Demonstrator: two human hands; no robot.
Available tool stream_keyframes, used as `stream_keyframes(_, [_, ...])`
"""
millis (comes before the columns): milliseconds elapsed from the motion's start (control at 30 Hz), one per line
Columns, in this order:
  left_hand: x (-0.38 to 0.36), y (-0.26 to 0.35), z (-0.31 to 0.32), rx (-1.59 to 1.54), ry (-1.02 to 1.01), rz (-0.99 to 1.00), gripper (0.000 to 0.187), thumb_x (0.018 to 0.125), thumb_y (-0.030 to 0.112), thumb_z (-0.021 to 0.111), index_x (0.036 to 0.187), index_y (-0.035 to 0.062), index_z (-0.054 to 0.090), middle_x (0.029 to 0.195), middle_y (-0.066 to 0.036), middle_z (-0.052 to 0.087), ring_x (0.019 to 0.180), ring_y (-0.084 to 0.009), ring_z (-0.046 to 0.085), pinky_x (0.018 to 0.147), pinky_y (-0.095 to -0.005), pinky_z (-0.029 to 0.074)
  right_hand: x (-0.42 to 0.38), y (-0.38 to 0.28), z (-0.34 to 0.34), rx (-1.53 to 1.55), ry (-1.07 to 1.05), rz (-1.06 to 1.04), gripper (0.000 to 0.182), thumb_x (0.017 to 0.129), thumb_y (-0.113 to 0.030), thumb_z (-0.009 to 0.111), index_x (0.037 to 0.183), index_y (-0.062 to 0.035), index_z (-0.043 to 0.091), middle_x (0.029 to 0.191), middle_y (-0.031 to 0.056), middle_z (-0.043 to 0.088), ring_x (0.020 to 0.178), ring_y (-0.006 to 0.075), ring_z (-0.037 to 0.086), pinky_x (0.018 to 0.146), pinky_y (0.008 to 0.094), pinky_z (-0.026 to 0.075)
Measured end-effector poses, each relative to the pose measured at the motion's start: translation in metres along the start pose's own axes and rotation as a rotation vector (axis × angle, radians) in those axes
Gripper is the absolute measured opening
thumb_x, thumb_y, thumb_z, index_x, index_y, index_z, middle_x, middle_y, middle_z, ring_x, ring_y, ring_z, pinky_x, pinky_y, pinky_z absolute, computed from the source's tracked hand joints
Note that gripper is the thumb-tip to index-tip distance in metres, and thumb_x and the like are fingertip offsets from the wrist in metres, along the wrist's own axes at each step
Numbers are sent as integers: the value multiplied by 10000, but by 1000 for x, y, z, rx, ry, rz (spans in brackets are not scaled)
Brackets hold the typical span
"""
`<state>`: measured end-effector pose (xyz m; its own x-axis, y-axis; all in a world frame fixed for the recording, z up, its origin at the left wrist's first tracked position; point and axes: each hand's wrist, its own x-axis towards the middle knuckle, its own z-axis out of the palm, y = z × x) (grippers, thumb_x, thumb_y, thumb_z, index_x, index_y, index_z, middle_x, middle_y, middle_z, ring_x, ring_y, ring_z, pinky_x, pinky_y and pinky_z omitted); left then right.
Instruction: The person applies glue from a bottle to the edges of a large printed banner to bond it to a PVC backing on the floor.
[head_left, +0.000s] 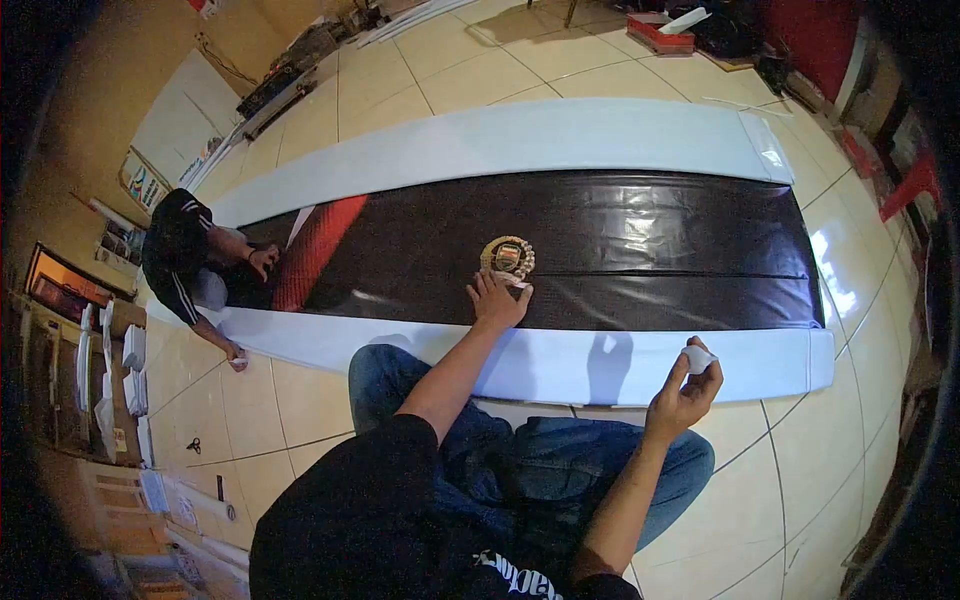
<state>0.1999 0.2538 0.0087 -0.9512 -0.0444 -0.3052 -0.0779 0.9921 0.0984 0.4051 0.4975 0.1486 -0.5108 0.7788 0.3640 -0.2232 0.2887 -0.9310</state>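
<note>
A long dark banner [420, 230] lies on the floor before me, with a red stripe near its left end and a gold emblem [508, 257] printed at the middle. Along its near side runs a pale white strip [560, 365], seemingly the folded edge. My left hand [497, 302] rests flat on the banner just below the emblem, fingers spread. Raised over the strip's right part, my right hand [688, 385] grips a small white roll [699, 360], which looks like tape. Its shadow falls on the strip to the left.
At the banner's left end crouches another person [180, 250], one hand [262, 262] on the dark surface, the other [237, 358] at the near edge. Scissors [194, 446] lie on the tiles at left. A red box [660, 38] stands at the back right.
</note>
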Motion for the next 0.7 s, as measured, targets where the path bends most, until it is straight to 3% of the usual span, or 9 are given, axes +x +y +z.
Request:
stream_keyframes(133, [-10, 4, -10, 33, -20, 55, 967, 883, 682, 280, 1455, -74, 89, 1537, -248, 35, 1436, -355, -4, 1136, -547, 10, 0, 1, 2, 45, 4, -3, 311, 897, -10, 572, 1174, 52, 446, 1152, 219, 586, 1085, 281, 570, 961, 384, 447])
stream_keyframes(200, [-11, 7, -6, 53, -7, 170, 972, 883, 693, 252, 1457, -71, 75, 1546, -222, 9, 1441, -330, -13, 1142, -534, 7, 0, 4, 3, 50, -9, -41, 286, 926, -27, 553, 1182, 38, 444, 1165, 195, 583, 1080, 237, 565, 936, 334, 460])
stream_keyframes(700, [-20, 50, -3, 78, -25, 345, 915, 911, 648, 246, 1460, -63, 73, 1549, -210, 18, 1440, -331, -6, 1146, -519, -21, -2, 4, 10, 9, -35, -1, 289, 930, -28, 546, 1186, 47, 434, 1167, 205, 576, 1097, 247, 558, 956, 345, 457])
